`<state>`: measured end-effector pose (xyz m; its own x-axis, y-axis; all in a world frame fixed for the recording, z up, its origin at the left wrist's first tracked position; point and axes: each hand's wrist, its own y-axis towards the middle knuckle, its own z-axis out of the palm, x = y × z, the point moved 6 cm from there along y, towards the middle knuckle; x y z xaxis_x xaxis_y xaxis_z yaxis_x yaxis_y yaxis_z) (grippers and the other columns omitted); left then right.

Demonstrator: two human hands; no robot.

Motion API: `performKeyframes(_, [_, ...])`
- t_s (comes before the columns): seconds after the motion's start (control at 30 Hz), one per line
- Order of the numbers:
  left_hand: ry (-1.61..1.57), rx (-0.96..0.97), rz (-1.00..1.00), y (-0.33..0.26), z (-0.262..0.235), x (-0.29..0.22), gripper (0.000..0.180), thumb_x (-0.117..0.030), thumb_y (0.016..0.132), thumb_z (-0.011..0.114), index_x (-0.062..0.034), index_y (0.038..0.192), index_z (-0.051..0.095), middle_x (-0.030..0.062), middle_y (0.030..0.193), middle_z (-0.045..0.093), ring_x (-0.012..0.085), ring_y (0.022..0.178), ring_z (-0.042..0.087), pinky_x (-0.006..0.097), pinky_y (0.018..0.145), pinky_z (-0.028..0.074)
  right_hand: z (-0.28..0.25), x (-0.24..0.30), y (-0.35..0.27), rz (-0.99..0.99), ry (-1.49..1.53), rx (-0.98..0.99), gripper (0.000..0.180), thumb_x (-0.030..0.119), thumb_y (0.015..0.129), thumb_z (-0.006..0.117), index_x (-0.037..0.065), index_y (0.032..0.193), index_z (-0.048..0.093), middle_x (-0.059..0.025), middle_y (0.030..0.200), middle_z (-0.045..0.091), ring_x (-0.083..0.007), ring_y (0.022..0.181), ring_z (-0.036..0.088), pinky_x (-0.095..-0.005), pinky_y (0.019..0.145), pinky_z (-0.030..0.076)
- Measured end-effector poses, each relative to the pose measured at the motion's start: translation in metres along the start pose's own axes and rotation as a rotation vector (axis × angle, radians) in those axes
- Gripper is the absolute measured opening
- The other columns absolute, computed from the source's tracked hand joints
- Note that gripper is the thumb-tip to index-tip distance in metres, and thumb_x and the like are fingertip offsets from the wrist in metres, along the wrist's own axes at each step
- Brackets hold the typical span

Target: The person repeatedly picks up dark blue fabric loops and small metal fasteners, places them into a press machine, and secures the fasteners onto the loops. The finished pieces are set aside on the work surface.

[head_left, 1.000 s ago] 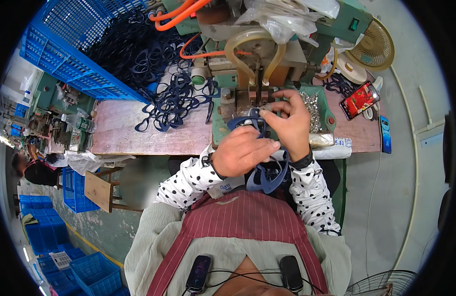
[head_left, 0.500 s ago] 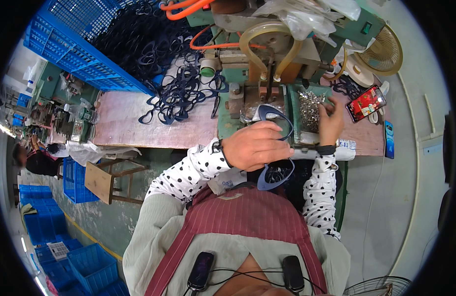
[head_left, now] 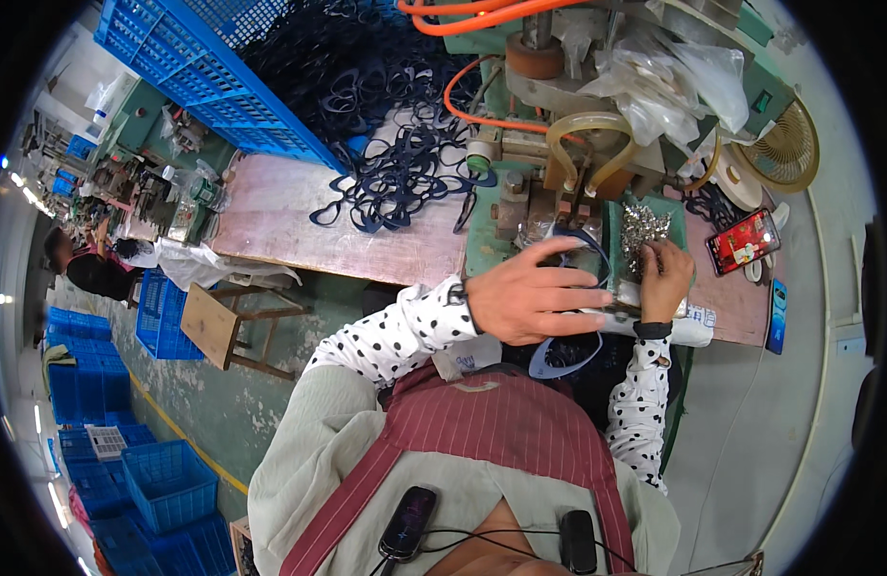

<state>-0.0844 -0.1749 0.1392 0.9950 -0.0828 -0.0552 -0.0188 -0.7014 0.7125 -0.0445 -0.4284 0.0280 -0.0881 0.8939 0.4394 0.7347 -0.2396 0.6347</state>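
Observation:
My left hand (head_left: 532,296) is over the front edge of the bench, its fingers extended across a dark blue two-looped plastic frame (head_left: 603,257). One loop rises past the fingers toward the machine; the other hangs below the hand, before my apron. The grip itself, with the thumb, is hidden underneath. To the right, my right hand (head_left: 666,280) has its fingers bent down at a heap of small shiny metal pieces (head_left: 643,223) in a green tray (head_left: 678,217). Whatever its fingertips pinch is too small to make out.
A green press machine (head_left: 535,60) with hoses and plastic bags stands just beyond my hands. Many dark blue frames (head_left: 386,187) lie heaped left of it, by a blue crate (head_left: 223,86). A phone (head_left: 743,242) and a fan (head_left: 781,144) are at the right; a wooden stool (head_left: 209,328) stands at the left.
My right hand has gone from above the tray's edge down to the metal pieces. The fingers of my left hand have straightened over the blue frame. The whole view has shifted somewhat.

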Motion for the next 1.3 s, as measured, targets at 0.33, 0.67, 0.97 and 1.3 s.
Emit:
performKeyframes(0.33, [0.927,0.547,-0.738,-0.202,-0.077,0.167,0.038,-0.006,0.077,0.058,-0.0178,0.112,0.067,0.0078,0.133,0.053,0.0295,0.124,0.047,0.047,0.095,0.038,0.000,-0.002,-0.006,0.187,0.069,-0.123,0.010,0.011,0.083,0.067,0.008,0.093,0.067,-0.0143,0.078,0.064,-0.0345,0.077,0.061,-0.0439,0.069,0.048])
performKeyframes(0.67, [0.633,0.611,-0.786,-0.214,-0.089,0.185,0.037,-0.008,0.083,0.059,-0.0142,0.119,0.063,0.0103,0.122,0.061,0.0305,0.104,0.060,0.042,0.090,0.041,-0.002,-0.003,-0.006,0.236,0.204,-0.118,0.014,0.009,0.087,0.063,0.004,0.095,0.053,-0.0160,0.080,0.065,-0.0384,0.074,0.064,-0.0466,0.065,0.049])
performKeyframes(0.97, [0.676,-0.145,-0.535,-0.083,-0.078,0.064,0.034,-0.003,0.076,0.060,-0.0043,0.109,0.064,0.0112,0.103,0.067,0.0277,0.095,0.061,0.043,0.089,0.041,-0.019,0.042,0.019,0.169,0.321,-0.117,0.008,0.007,0.077,0.071,0.009,0.085,0.073,-0.0064,0.083,0.068,-0.0257,0.074,0.059,-0.0362,0.068,0.047])
performKeyframes(1.3, [0.238,-0.134,-0.168,0.009,-0.010,-0.005,0.037,-0.011,0.075,0.074,-0.0067,0.111,0.067,0.0070,0.100,0.071,0.0211,0.087,0.068,0.041,0.091,0.048,-0.029,0.129,0.033,0.266,0.749,0.285,0.019,0.005,0.074,0.074,0.008,0.093,0.073,-0.0013,0.082,0.069,-0.0056,0.058,0.046,-0.0223,0.052,0.038])
